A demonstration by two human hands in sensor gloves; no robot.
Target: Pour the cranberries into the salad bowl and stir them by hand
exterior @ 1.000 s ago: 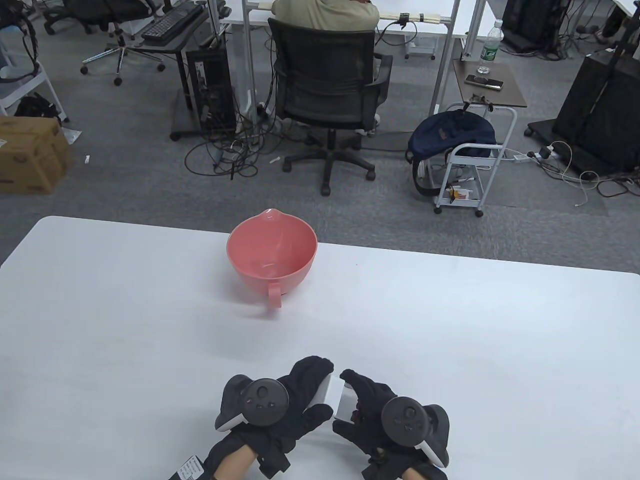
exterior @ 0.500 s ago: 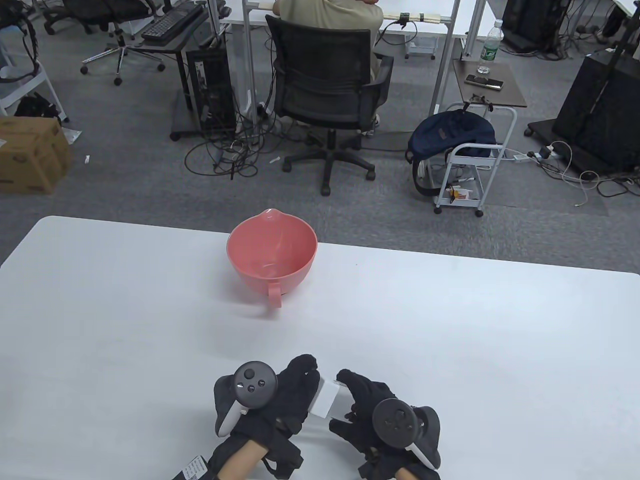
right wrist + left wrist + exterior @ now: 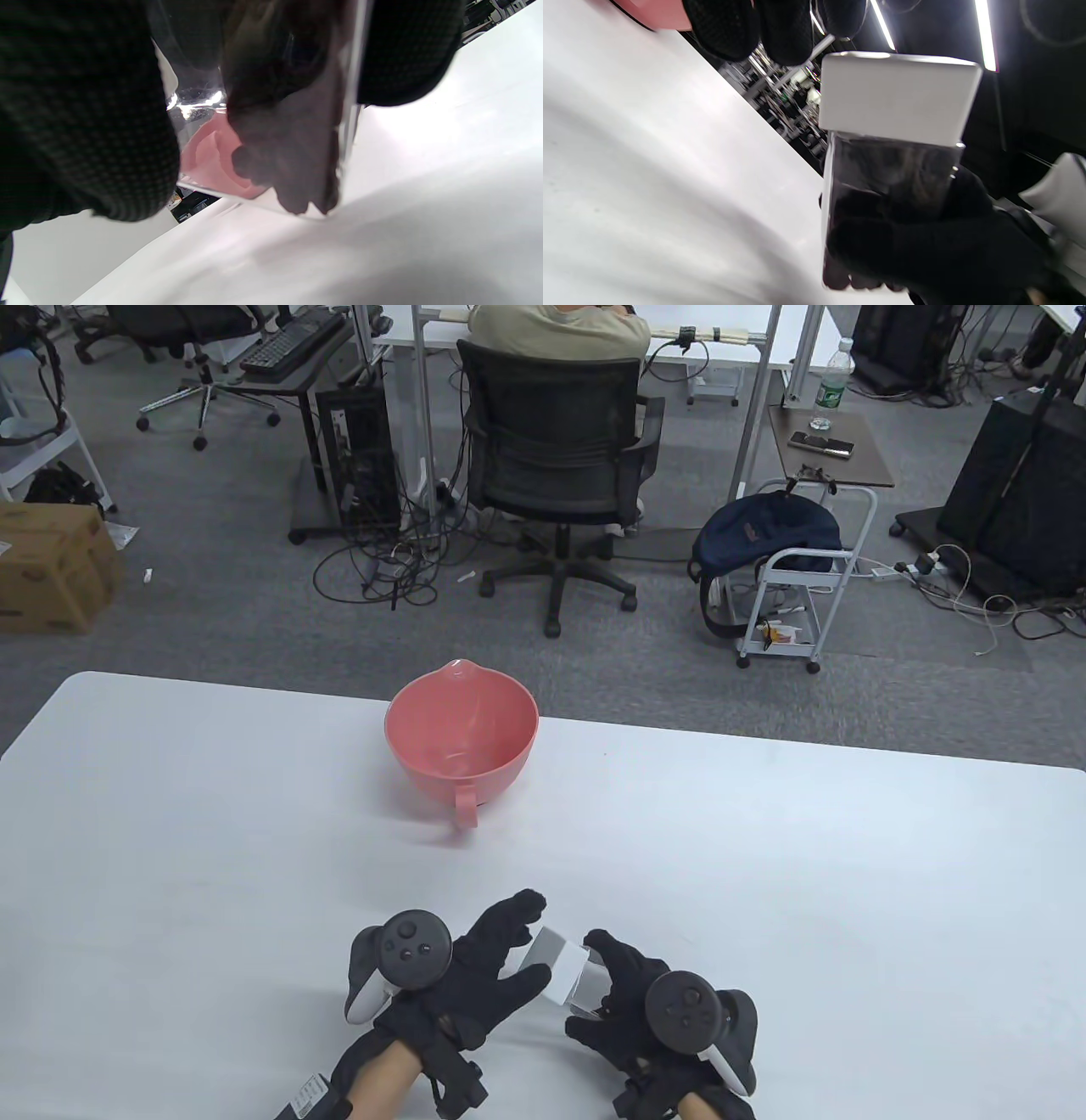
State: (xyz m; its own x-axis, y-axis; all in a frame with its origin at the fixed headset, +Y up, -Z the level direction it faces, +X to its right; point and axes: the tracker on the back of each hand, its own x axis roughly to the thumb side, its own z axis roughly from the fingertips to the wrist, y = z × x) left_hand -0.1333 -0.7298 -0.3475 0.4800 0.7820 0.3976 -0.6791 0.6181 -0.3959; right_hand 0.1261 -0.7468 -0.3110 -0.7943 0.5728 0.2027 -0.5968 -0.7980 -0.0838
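A pink salad bowl [image 3: 462,734] with a handle stands upright in the middle of the white table [image 3: 848,865]; nothing shows inside it. Near the front edge my right hand [image 3: 601,976] grips the body of a clear cranberry container [image 3: 577,984] with a white lid [image 3: 550,960]. The container leans with its lid up and to the left. My left hand [image 3: 519,943] is beside the lid with fingers spread and straight. In the left wrist view the lid [image 3: 899,97] sits apart from my left fingertips [image 3: 780,29]. In the right wrist view, dark cranberries [image 3: 292,169] lie in the container between my right fingers [image 3: 85,106].
Past the table's far edge a person sits in a black office chair [image 3: 551,449]. A white trolley [image 3: 802,585] with a dark backpack stands at the back right. A cardboard box [image 3: 51,568] sits on the floor at the left.
My left hand has spread its fingers and drawn off the lid. The container has tipped further left in my right hand. The bowl has not moved.
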